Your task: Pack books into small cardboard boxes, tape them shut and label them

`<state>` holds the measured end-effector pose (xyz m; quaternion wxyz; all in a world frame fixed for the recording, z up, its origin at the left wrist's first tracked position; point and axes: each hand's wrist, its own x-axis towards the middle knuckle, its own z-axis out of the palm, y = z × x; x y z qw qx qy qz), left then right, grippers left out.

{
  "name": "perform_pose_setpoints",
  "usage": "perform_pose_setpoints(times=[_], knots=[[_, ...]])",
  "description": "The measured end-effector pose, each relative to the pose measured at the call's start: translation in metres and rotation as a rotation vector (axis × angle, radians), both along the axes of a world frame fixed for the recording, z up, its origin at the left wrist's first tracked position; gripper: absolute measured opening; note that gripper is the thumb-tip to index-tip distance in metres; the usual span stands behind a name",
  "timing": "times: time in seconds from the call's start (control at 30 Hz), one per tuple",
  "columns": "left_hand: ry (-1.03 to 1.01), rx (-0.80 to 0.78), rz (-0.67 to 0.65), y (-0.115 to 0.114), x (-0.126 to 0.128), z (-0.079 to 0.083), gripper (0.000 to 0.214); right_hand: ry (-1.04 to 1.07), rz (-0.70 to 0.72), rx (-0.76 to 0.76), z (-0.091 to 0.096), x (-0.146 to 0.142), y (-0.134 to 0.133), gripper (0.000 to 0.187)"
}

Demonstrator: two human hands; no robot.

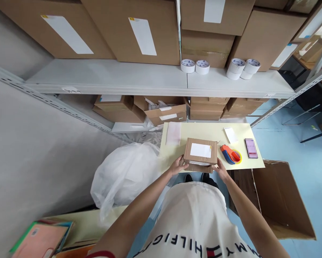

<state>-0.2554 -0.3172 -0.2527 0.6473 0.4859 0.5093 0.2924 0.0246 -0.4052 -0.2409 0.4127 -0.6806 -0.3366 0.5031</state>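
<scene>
The box point(200, 151) is between our left hand point(179, 165) and right hand point(219, 169), fingers clamped on its two sides, at the near edge of the counter point(172, 153). We judge this a positioning step; the next move calls for an even grip, clear of the tape dispenser point(230, 154).

Shelved cartons point(163, 32) and tape rolls point(188, 68) suggest a stockroom.

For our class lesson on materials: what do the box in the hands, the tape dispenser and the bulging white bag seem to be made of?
Box: matt cardboard, going by its brown faces and flap; possibly corrugated.
Dispenser: probably hard, smooth plastic, judging by its even orange and blue colouring.
Bag: seemingly thin plastic film, slightly shiny, as it looks translucent and creased.
</scene>
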Motion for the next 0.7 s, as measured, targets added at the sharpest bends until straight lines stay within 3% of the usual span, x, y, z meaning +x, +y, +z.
perform_pose_setpoints(times=[0.13, 0.23, 0.33, 0.43, 0.53, 0.63, 0.7], knots=[[0.106, 0.150, -0.048, -0.008, 0.004, 0.009, 0.075, -0.058, 0.021, 0.050, 0.007, -0.013, -0.005, 0.097], [0.215, 0.257, -0.001, 0.003, 0.011, 0.028, 0.049, -0.177, -0.020, 0.095, 0.025, -0.012, 0.006, 0.093], [0.364, 0.237, 0.022, 0.021, 0.017, 0.044, 0.023, -0.415, -0.044, 0.033, 0.046, -0.007, 0.021, 0.095], [0.409, 0.189, 0.028, 0.042, 0.022, 0.048, 0.029, -0.676, 0.018, -0.120, 0.060, 0.000, 0.037, 0.085], [0.436, 0.153, 0.062, 0.060, 0.023, 0.046, 0.019, -0.781, 0.093, -0.177, 0.066, 0.008, 0.050, 0.065], [0.488, 0.172, 0.145, 0.070, 0.020, 0.048, 0.029, -0.810, 0.165, -0.089, 0.064, 0.019, 0.056, 0.056], [0.610, 0.335, 0.220, 0.071, 0.020, 0.053, 0.047, -0.895, 0.205, 0.033, 0.062, 0.024, 0.056, 0.054]])
